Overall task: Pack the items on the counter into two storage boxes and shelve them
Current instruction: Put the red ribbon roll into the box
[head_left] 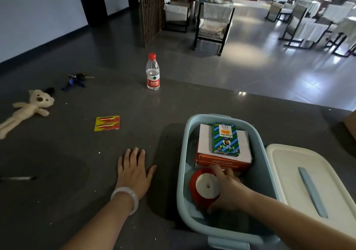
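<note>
Inside the blue storage box [182,159], gripping the red ribbon spool [206,187] with the right hand [228,191] beside the cartons [221,161]; resting the left hand [134,170] flat on the counter [77,163]; leaving bottle [152,72], keys [77,79], plush bear [32,107], yellow card [107,123] unpacked.

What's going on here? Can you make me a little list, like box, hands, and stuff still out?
box: blue storage box, open, white lid beside it
inside: green packet, orange box, red spool
right hand: grips the red spool
left hand: flat on the counter
still out: water bottle, teddy bear, keys, yellow card
</note>
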